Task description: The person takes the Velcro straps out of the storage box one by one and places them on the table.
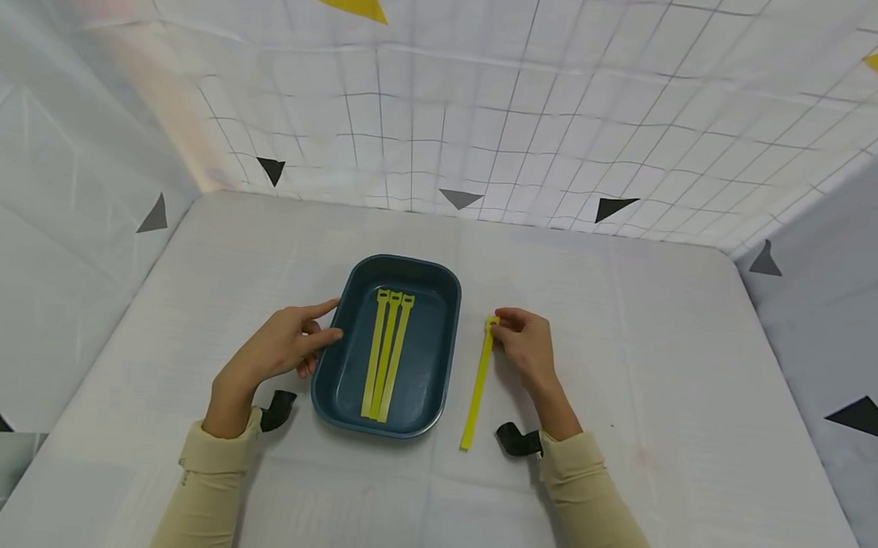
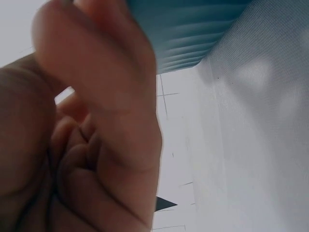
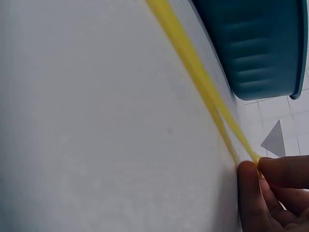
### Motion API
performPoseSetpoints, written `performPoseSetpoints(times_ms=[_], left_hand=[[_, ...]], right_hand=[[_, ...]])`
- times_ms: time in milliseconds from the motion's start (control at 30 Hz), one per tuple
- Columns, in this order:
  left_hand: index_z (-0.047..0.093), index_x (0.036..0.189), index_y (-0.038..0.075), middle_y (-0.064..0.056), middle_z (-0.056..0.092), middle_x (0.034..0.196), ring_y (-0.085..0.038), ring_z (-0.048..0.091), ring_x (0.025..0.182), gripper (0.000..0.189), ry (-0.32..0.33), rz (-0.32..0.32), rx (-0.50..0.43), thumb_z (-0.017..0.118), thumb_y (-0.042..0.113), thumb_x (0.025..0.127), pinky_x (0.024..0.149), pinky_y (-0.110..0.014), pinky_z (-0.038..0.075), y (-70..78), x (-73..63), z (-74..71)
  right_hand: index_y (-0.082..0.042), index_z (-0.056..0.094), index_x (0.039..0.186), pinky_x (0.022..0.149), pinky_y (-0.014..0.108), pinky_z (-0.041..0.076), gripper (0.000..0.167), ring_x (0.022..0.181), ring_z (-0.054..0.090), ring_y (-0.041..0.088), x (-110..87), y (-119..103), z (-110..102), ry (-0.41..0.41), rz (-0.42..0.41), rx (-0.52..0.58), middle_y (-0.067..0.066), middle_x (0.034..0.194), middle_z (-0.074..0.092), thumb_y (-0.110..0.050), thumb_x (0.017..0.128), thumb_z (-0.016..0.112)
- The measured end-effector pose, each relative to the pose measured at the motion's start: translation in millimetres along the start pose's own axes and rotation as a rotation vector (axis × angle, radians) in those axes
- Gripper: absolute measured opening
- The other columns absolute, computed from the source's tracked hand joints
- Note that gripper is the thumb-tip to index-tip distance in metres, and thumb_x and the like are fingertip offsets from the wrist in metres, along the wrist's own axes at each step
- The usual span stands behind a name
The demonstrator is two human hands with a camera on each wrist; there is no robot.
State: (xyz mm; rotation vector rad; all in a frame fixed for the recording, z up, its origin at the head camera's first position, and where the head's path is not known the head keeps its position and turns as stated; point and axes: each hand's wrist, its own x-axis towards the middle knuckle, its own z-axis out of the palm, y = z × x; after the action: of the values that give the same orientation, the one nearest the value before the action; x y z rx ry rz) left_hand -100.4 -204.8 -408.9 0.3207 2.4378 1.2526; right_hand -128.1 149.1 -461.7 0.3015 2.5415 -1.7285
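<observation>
A dark teal tray [image 1: 444, 371] stands on the table, with three yellow cable straps [image 1: 387, 357] side by side inside it, their slotted heads toward the far end. At the tray's left wall, my left hand [image 1: 280, 345] grips the rim, thumb over the edge and the other fingers outside. To the right of the tray, my right hand [image 1: 527, 341] pinches the slotted head of another yellow cable strap [image 1: 476, 396] between thumb and fingers. In the right wrist view, this strap [image 3: 193, 65] runs close along the table from the fingertips. The left wrist view hides the left fingertips' contact with the tray [image 2: 188, 34].
A white cloth covers the table [image 1: 668, 379]. Behind it rises a white grid-lined sheet [image 1: 489, 90] with yellow, black and grey triangles. Black wrist-camera mounts [image 1: 518, 440] stick out from both sleeves, low over the table.
</observation>
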Motion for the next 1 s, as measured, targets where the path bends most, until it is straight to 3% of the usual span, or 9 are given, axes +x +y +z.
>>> performPoseSetpoints(times_ms=[300,533,800,1000], left_hand=[[0.033,0.153,0.002,-0.006,0.058,0.065,-0.027,0.057,0.047,0.062,0.009,-0.004,0.01,0.061,0.021,0.1,0.049,-0.038,0.05,1.7,-2.2,-0.2],[0.033,0.153,0.002,-0.007,0.058,0.065,-0.028,0.056,0.047,0.063,0.013,0.003,0.001,0.061,0.021,0.1,0.049,-0.039,0.051,2.4,-2.9,0.3],[0.033,0.153,0.002,-0.007,0.058,0.064,-0.026,0.056,0.046,0.063,0.01,0.001,0.0,0.061,0.021,0.1,0.05,-0.04,0.051,2.4,-3.2,-0.6],[0.033,0.153,0.002,-0.006,0.058,0.064,-0.026,0.056,0.046,0.062,0.009,-0.001,0.013,0.06,0.021,0.101,0.049,-0.039,0.051,1.9,-0.5,0.7]], right_hand=[[0.008,0.067,0.118,0.081,0.029,0.05,0.03,0.098,0.064,0.03,1.0,2.8,0.2,0.023,-0.074,-0.064,0.021,0.112,0.067,0.007,0.088,0.065],[0.008,0.068,0.116,0.081,0.03,0.05,0.028,0.097,0.064,0.029,0.8,3.4,-1.2,0.027,-0.08,-0.07,0.02,0.112,0.068,0.007,0.088,0.066],[0.006,0.067,0.12,0.077,0.022,0.05,0.031,0.098,0.065,0.027,-1.0,1.7,-2.3,0.013,-0.055,-0.06,0.019,0.113,0.067,0.004,0.089,0.067],[0.007,0.066,0.121,0.082,0.028,0.052,0.032,0.1,0.064,0.028,-2.5,2.6,-4.6,0.0,-0.055,-0.058,0.019,0.114,0.066,0.002,0.09,0.067]])
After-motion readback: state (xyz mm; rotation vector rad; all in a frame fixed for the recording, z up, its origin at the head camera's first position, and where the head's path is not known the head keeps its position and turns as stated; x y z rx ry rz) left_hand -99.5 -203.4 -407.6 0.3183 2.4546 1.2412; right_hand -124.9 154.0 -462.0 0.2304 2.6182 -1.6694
